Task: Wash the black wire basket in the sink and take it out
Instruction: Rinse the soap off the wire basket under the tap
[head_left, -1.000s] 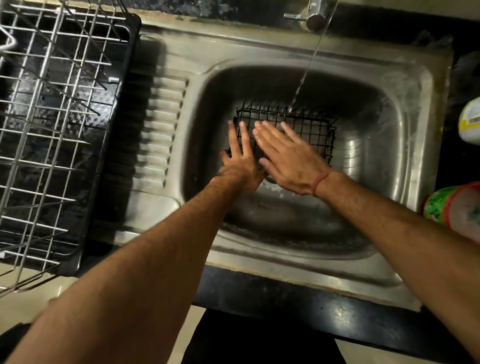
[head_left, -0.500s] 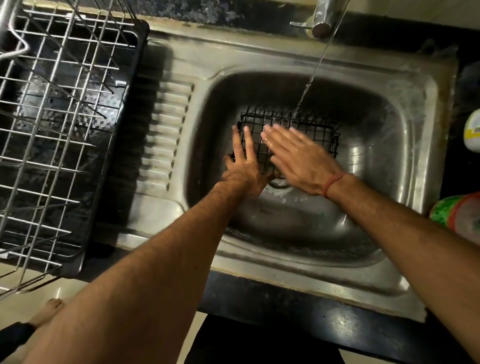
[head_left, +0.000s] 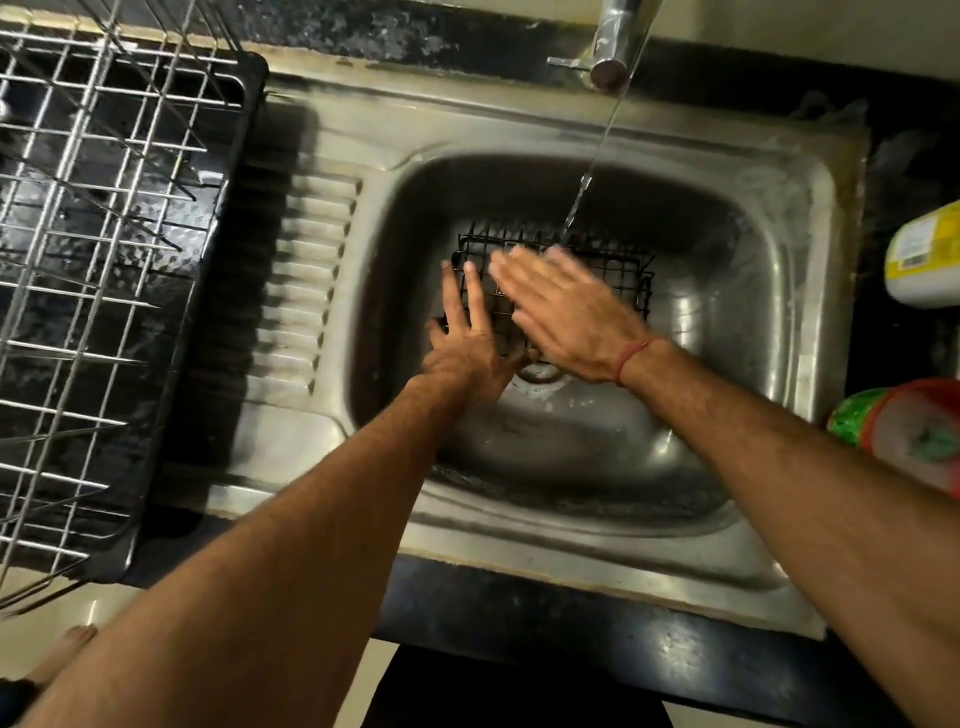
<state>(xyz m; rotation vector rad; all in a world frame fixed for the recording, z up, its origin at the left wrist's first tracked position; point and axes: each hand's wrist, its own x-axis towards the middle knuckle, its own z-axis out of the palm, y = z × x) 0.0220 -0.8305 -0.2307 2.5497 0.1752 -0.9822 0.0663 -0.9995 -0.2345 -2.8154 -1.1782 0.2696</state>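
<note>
The black wire basket (head_left: 608, 270) sits inside the steel sink (head_left: 779, 270), toward the far side of the bowl, just beyond the drain (head_left: 540, 373). A thin stream of water (head_left: 587, 182) falls from the tap (head_left: 615, 36) above the sink's far rim and lands at the basket's far edge. The left hand (head_left: 467, 343) lies on the basket's left end with its fingers straight and slightly spread, flat against the wire. The right hand (head_left: 566, 312) lies over the middle of the basket, fingers straight and close together, reaching to where the water lands; its fingertips are blurred, so how firmly they press cannot be told. A red thread (head_left: 631, 356) circles the right wrist. Left of the sink bowl runs the ribbed draining board (head_left: 306, 280), and left of that a wire dish rack (head_left: 93, 249) stands in a black tray (head_left: 218, 291). Right of the sink, on the dark counter (head_left: 909, 171), stand a yellow and white bottle (head_left: 924, 260) and, nearer the person, a green and red container (head_left: 909, 431).
</note>
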